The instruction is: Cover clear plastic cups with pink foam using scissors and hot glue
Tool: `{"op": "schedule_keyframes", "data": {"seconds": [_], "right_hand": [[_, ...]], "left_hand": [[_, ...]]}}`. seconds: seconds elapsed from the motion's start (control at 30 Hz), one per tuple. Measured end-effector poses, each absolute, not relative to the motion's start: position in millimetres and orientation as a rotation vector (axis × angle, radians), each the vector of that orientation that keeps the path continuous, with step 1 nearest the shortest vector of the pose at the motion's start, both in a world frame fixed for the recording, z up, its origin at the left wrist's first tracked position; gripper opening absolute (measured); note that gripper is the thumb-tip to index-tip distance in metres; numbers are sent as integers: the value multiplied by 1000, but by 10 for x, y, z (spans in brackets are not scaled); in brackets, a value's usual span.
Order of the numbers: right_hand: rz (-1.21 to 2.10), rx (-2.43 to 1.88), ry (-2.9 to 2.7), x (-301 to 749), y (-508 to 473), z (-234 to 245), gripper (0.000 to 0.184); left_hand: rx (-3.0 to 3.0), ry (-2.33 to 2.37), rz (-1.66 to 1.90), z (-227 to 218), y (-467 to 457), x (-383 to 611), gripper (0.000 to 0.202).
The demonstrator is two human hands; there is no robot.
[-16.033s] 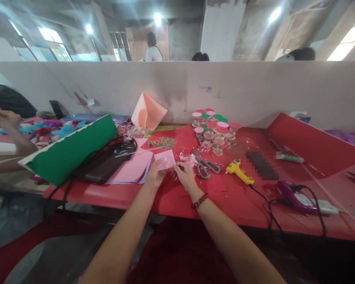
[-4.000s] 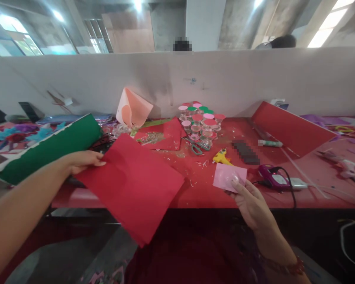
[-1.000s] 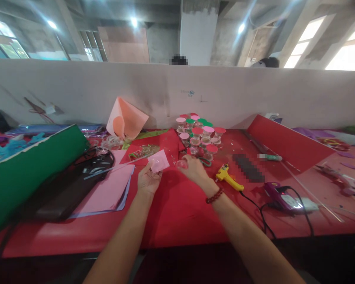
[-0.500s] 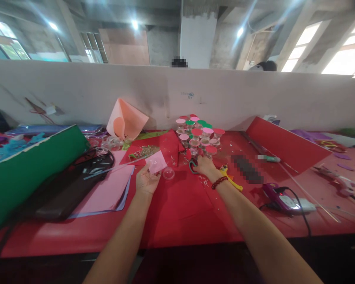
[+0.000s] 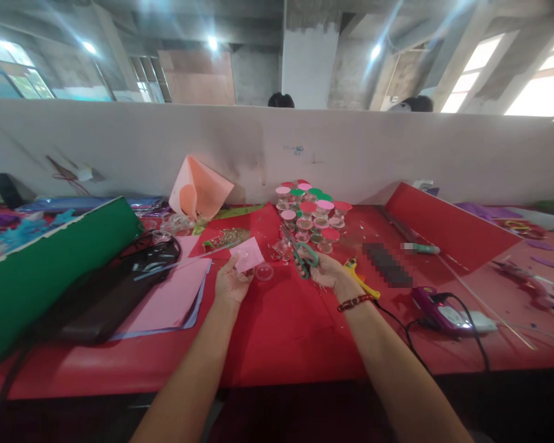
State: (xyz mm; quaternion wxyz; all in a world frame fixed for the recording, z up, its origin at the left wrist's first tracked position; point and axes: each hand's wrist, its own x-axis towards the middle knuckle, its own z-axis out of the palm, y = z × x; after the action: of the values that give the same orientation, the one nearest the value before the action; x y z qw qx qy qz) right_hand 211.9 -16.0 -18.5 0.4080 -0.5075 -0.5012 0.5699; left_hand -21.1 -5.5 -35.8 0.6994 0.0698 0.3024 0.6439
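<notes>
My left hand (image 5: 233,282) pinches a small pink paper square (image 5: 247,253). A clear round plastic piece (image 5: 264,271) is just right of that paper, touching or close to it; I cannot tell which. Green-handled scissors (image 5: 306,259) are in my right hand (image 5: 330,272), raised off the table with the blades pointing up and away. Beyond the scissors stand several clear plastic cups (image 5: 322,221) topped with red, pink and green paper discs. A yellow-handled tool (image 5: 364,280) lies right of my right hand.
Pink sheets (image 5: 175,301) and a dark case (image 5: 96,307) lie on the left, beside a green board (image 5: 60,264). Small bits sit on red paper (image 5: 263,224). A purple device (image 5: 436,311) with cables and a leaning red board (image 5: 447,231) are on the right.
My right hand has picked the scissors up from the table and drawn them slightly nearer. My left hand still holds the pink paper in about the same place.
</notes>
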Motion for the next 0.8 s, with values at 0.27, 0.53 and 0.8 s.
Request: {"op": "schedule_keyframes", "data": {"seconds": [0.27,0.53,0.8], "right_hand": [[1569,-985,-931,2127,-175,-294,28],[1895,-1140,-1005,2152,-265,-357,13],[1803,-1103,-933,2250,-202,-420,19]], "left_hand": [[107,671,1487,-339,-63,-181,18],[70,636,1527,-360,-43,-201,16],[88,626,1523,-410,-20,-193,22]]}}
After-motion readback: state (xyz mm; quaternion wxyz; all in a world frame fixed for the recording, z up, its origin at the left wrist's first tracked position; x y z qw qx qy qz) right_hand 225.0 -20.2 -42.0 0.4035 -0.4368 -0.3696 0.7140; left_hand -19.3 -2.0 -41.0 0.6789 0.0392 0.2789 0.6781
